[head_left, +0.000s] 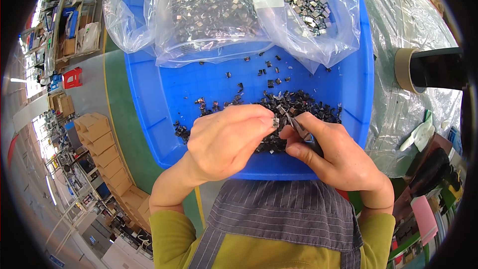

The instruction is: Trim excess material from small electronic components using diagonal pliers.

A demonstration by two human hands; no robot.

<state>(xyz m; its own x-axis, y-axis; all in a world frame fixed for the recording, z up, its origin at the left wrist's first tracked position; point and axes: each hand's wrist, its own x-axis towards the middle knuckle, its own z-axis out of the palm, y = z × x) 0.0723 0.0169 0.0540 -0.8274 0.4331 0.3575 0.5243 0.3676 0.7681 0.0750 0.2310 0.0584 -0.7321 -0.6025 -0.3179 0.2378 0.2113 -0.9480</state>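
My left hand (226, 139) pinches a small shiny metal-and-plastic piece (275, 122) between thumb and fingertips. Closed around a pair of small pliers or nippers (299, 128), my right hand (338, 152) points their jaws toward that piece. Whether the jaws touch it, I cannot make out. Both hands hover over the near part of a blue plastic tray (356, 114), above a heap of small dark parts (316, 107). Loose parts of like size lie scattered on the tray floor behind them.
At the tray's far end lie a transparent bag of small parts (209, 10) and an opened bag (343, 30) with shiny metal pieces (306, 0). Plastic sheeting (393, 25), a tape roll (408, 70) and a white glove (420, 134) are at right. Cardboard boxes (107, 149) stand at left.
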